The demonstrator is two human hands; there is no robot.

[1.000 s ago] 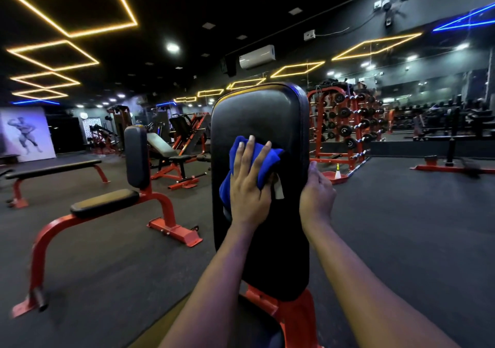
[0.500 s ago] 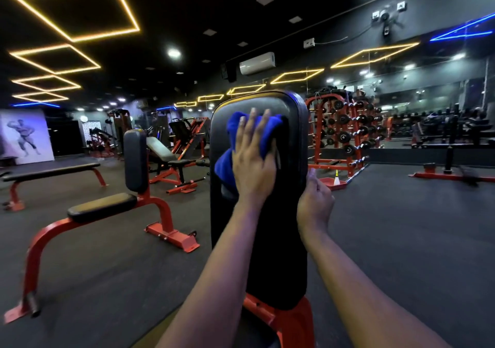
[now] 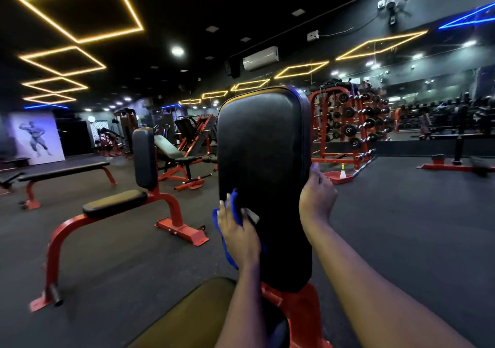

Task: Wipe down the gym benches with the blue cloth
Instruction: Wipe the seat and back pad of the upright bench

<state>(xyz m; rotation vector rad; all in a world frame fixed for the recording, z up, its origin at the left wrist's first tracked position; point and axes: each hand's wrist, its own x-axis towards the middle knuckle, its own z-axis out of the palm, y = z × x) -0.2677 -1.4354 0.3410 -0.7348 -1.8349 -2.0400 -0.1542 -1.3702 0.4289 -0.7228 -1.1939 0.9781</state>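
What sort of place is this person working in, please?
Most likely a gym: a red dumbbell rack stands at the back right, padded benches on red frames stand around, and a bodybuilder poster hangs far left.

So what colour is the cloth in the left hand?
Blue. The head view shows the cloth under the left hand on the black backrest.

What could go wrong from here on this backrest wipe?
1. The blue cloth sits at the back pad's left edge, partly hanging off under the left hand. It could slip off the pad.
2. The right hand grips the pad's right edge, so that strip may go unwiped.
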